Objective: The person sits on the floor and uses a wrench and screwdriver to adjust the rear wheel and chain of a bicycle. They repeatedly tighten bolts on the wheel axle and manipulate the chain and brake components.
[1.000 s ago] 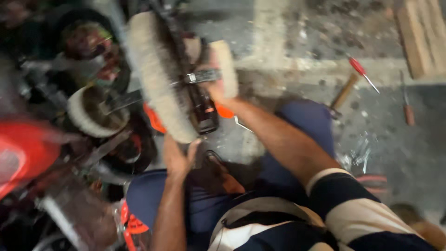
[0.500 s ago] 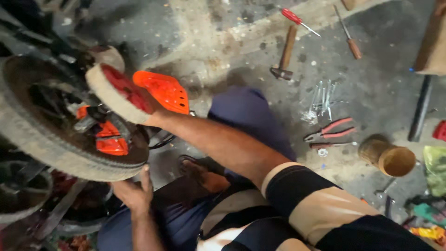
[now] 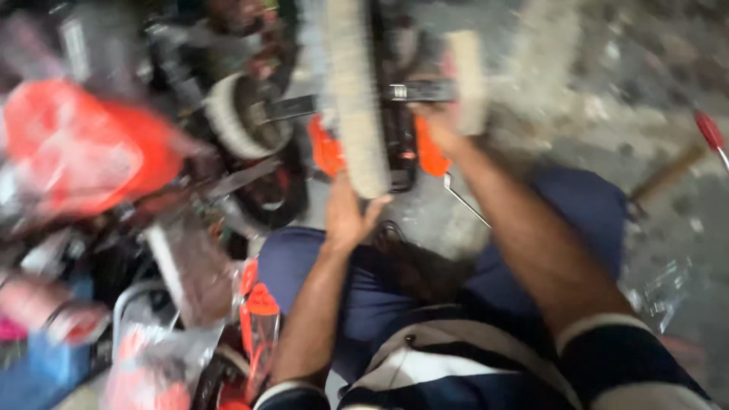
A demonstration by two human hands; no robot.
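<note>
Left hand [image 3: 348, 216] fingers spread open, palm pressed under dusty tyre [image 3: 351, 99]; right hand [image 3: 440, 125] on wheel's far side, grip too blurred to tell

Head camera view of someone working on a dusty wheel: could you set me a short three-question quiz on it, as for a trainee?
1. True or false: the left hand touches the bottom of the dusty, pale-coated upright wheel tyre.
2. Which thing does the right hand reach beside the tyre?
A. the pale rectangular pad
B. the wooden-handled hammer on the floor
C. the red-handled screwdriver
3. Fill in: the big blurred cover at the left is ____ in colour.

Key: 1 true; 2 A; 3 red.
</note>
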